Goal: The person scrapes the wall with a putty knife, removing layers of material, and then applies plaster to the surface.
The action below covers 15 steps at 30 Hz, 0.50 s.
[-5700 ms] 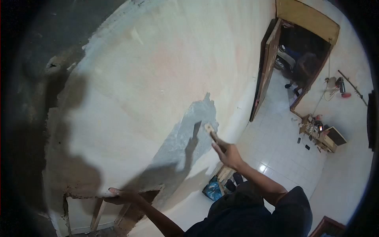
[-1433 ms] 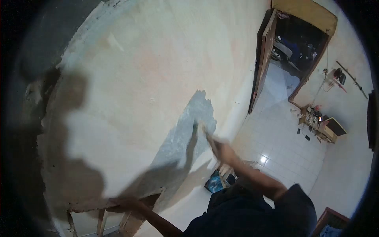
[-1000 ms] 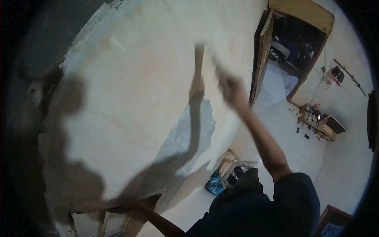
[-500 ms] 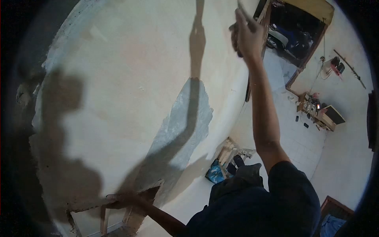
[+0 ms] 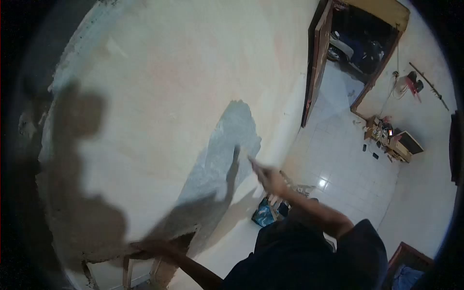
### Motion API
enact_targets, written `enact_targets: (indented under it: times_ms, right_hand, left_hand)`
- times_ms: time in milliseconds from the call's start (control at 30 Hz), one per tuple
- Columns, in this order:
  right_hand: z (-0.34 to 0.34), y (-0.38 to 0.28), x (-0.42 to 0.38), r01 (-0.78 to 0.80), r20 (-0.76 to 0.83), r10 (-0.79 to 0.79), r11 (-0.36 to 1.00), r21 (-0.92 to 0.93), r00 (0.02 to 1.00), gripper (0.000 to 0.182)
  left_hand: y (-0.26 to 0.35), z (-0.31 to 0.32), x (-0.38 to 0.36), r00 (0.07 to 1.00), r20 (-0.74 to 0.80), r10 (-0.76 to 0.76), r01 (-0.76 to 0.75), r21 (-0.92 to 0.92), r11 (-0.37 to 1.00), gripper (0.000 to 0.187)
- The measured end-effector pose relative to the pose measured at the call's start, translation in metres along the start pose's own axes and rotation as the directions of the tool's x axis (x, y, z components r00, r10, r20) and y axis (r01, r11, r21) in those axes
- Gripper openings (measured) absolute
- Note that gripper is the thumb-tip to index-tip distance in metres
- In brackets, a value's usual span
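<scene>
A grey patch (image 5: 224, 130) with a ragged edge stands out on the pale wall (image 5: 145, 96). Beside its lower right edge is my right hand (image 5: 270, 180), closed around a slim tool (image 5: 252, 162) that is blurred by motion, its tip near the patch. The shadow of this hand and tool falls across the grey area. At the lower left, my left hand (image 5: 152, 246) rests at the top edge of a wooden frame (image 5: 128, 270) set in the wall. That hand is dark and its fingers are too indistinct to read.
An open door (image 5: 316, 63) stands at the upper right, with a motorbike (image 5: 340, 48) beyond it. Below lie the tiled floor (image 5: 338, 154) and a blue bag (image 5: 263, 214) near the wall's foot. Small items sit around a wooden box (image 5: 398, 150) by the far wall.
My right hand has come down from the top of the view to beside the grey patch, its arm now bent. My left hand has stayed at the wooden frame.
</scene>
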State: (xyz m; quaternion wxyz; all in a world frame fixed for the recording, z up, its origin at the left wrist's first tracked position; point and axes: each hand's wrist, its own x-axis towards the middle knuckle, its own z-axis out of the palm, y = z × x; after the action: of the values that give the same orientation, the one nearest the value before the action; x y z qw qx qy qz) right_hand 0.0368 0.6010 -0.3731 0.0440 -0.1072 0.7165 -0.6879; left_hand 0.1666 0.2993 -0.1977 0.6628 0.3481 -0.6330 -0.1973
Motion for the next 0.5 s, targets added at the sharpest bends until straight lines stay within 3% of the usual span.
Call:
enact_targets:
  times_ms: [33,67,100,133,167,200,233,267,300,367,433,467,500]
  right_hand:
    - [-0.014,0.020,0.048,-0.033,-0.088,0.016,0.980,-0.197,0.996,0.038]
    - [-0.043,-0.004,0.108,-0.158,-0.261,0.104,0.968,-0.194,0.960,0.039]
    - [-0.083,-0.084,0.146,-0.370,-0.338,0.344,0.929,-0.013,0.876,0.041]
    - [-0.116,-0.087,0.190,-0.056,-0.510,0.033,0.998,-0.029,0.860,0.041]
    - [-0.143,-0.135,0.204,-0.095,-0.547,0.120,0.993,0.075,0.828,0.043]
    - [-0.153,-0.176,0.201,0.277,-0.633,-0.171,0.958,0.070,0.755,0.041]
    - [-0.172,-0.192,0.207,0.399,-0.608,-0.280,0.915,0.066,0.743,0.039]
    - [-0.179,-0.224,0.192,0.225,-0.606,-0.128,0.971,0.086,0.785,0.037]
    - [-0.178,-0.234,0.187,0.446,-0.587,-0.345,0.894,0.032,0.732,0.038]
    - [-0.182,-0.211,0.179,0.310,-0.533,-0.255,0.951,0.015,0.807,0.037]
    - [-0.153,-0.122,0.180,0.269,-0.456,-0.399,0.907,-0.325,0.795,0.035]
    - [-0.120,-0.105,0.153,-0.032,-0.355,-0.058,0.970,-0.242,0.933,0.036]
    - [-0.084,-0.070,0.128,-0.261,-0.137,0.227,0.898,-0.354,0.964,0.037]
  left_hand:
    - [0.004,-0.001,0.000,1.000,0.008,0.000,0.000,0.017,1.000,0.074]
    - [0.006,0.001,0.001,0.999,-0.041,0.023,-0.019,0.098,0.995,0.073]
    - [0.006,-0.001,0.004,0.995,-0.088,0.052,-0.036,0.174,0.984,0.072]
    - [0.007,-0.001,0.007,0.996,-0.017,0.090,-0.089,0.021,0.996,0.071]
    - [0.002,-0.001,0.008,0.995,-0.021,0.098,-0.098,0.013,0.995,0.071]
    - [-0.009,-0.001,0.009,0.995,-0.048,0.085,-0.082,0.062,0.995,0.071]
    - [-0.016,-0.001,0.012,0.995,-0.077,0.070,-0.061,0.115,0.991,0.071]
    - [-0.011,-0.003,0.013,0.994,-0.080,0.073,-0.063,0.118,0.991,0.071]
    - [-0.002,-0.007,0.010,0.995,-0.031,0.097,-0.092,0.146,0.985,0.071]
    - [0.005,-0.008,0.008,0.993,0.022,0.113,-0.115,0.173,0.978,0.072]
    - [0.003,-0.003,0.011,0.999,-0.020,0.034,-0.032,0.109,0.994,0.070]
    - [-0.003,-0.002,0.013,0.999,-0.016,0.030,-0.028,0.104,0.994,0.070]
    - [-0.014,-0.003,0.014,0.998,-0.043,0.053,-0.047,0.129,0.991,0.070]
